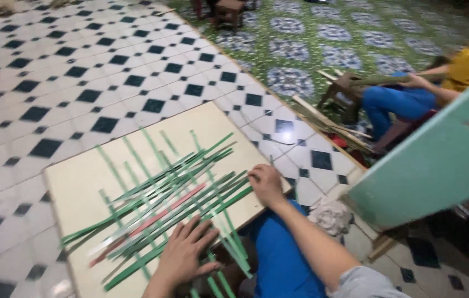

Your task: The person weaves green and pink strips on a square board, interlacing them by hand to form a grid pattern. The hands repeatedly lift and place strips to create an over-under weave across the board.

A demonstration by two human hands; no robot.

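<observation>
- Left hand (pixel 186 255): palm down, fingers spread flat on the woven green strips (pixel 173 204); nothing gripped
- Right hand (pixel 264 183): fingers curled onto the strip ends at the board's right edge; whether they pinch a strip cannot be told
- Strips: crisscrossed on a pale board (pixel 80 182) lying on the tiled floor (pixel 52 72), one red strip (pixel 151 221) among them
- Another person (pixel 411 102) sits well apart, upper right
</observation>
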